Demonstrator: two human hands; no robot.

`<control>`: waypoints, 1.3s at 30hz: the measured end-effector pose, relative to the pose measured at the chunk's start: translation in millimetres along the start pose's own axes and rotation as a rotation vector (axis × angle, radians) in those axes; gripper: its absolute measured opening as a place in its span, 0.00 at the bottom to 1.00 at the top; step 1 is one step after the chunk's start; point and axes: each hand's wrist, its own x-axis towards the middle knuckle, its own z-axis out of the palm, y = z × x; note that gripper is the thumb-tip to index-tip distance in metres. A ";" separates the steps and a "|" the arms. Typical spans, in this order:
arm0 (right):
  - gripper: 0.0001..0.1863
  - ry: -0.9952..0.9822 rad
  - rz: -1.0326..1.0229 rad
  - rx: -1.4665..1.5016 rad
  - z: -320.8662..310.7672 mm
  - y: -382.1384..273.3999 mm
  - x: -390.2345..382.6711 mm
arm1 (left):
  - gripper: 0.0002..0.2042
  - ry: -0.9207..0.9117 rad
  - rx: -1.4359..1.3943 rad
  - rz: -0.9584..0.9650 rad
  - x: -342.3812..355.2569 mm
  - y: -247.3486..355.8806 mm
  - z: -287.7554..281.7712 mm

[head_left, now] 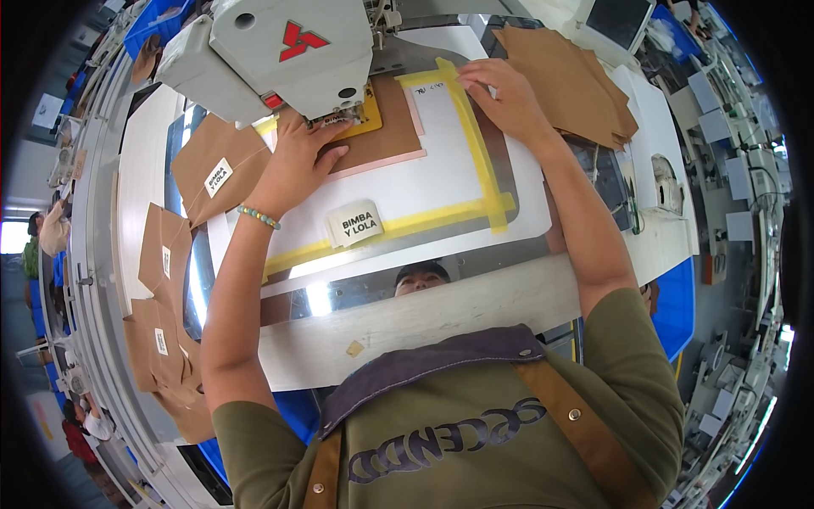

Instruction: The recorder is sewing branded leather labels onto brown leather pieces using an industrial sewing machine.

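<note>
My left hand (pixel 301 153) rests with spread fingers on a brown sheet piece (pixel 381 144) beside the needle area of a white sewing machine (pixel 250 51) and a small yellow plate (pixel 370 114). My right hand (pixel 504 97) has bent, parted fingers at the yellow tape border (pixel 475 144) of a white template (pixel 449 187), which lies on a shiny metal bed (pixel 521 237). A pink-edged frame (pixel 373 164) borders the brown piece. On the template's lower part sits a small pile of white printed labels (pixel 356 222). Whether either hand grips anything is hidden at the fingertips.
Labelled brown pieces (pixel 208 153) are spread down the left side. A stack of brown sheets (pixel 568 85) lies at upper right, near a screen (pixel 606 17) and dark scissors-like tools (pixel 630 204). Blue bins (pixel 674 305) flank the table (pixel 424 314). Other people (pixel 52 229) work at far left.
</note>
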 end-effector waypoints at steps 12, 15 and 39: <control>0.10 -0.072 -0.116 0.001 4.6 -21.8 -2.8 | 0.32 0.092 -0.176 -0.263 -28.5 -20.6 -16.9; 0.10 -0.063 -0.175 -0.043 -8.9 -28.2 1.5 | 0.34 0.036 -0.225 -0.265 -43.0 -37.1 -26.7; 0.16 -0.073 -0.136 -0.685 -69.0 -17.5 -58.2 | 0.10 0.208 0.109 0.275 -33.8 -4.3 -10.1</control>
